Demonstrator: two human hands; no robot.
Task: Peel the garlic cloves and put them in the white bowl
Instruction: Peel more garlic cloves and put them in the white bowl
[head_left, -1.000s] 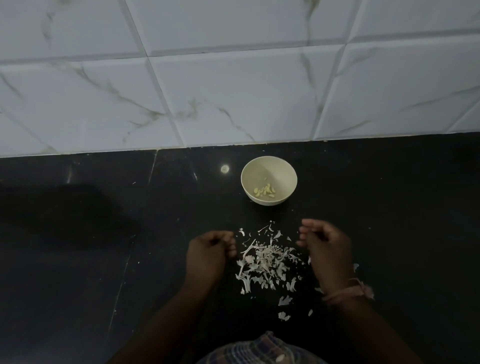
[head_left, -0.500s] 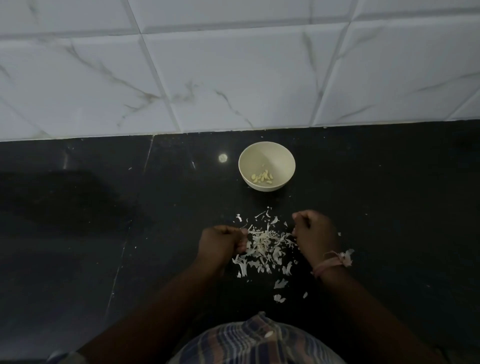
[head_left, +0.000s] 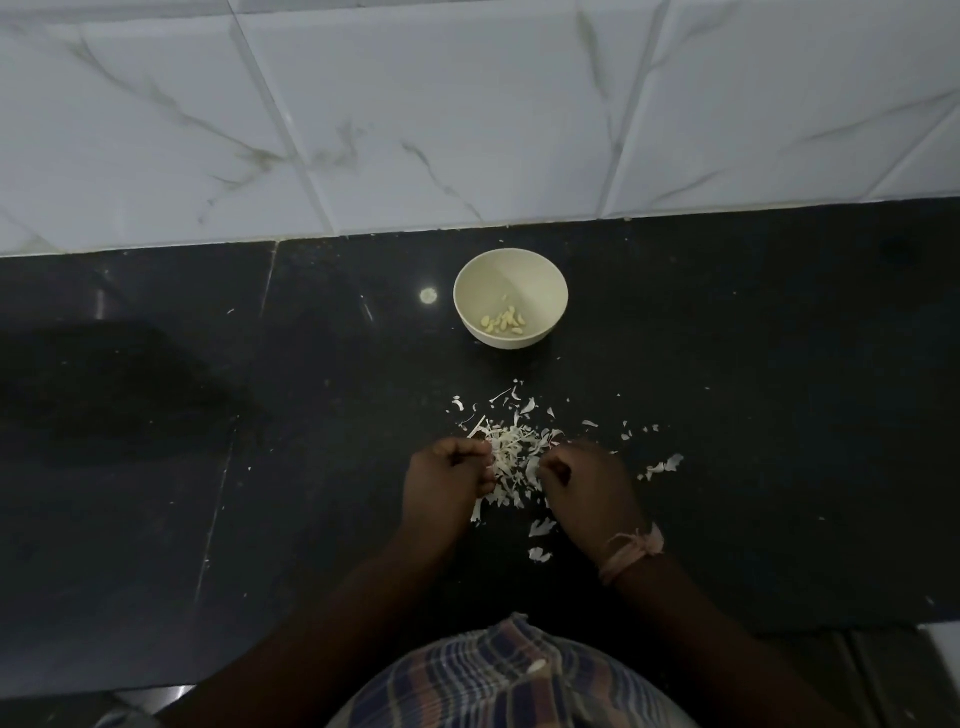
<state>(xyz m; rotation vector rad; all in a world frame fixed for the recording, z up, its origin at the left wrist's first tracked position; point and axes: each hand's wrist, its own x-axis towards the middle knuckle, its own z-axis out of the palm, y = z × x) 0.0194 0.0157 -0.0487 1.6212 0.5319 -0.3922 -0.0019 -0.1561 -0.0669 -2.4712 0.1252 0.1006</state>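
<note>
A white bowl stands on the black counter near the wall, with several peeled garlic cloves in its bottom. In front of it lies a heap of white garlic skins. My left hand sits at the heap's left edge and my right hand at its right edge. Both have curled fingers touching the skins. Nothing shows inside either fist, and I see no unpeeled clove.
The black stone counter runs across the view, with loose skin flakes scattered to the right. A white marble-tiled wall rises behind the bowl. My plaid cloth is at the counter's front edge.
Both hands have drawn in from either side until they touch the skin heap. The view has tilted down a little. The bowl stays put.
</note>
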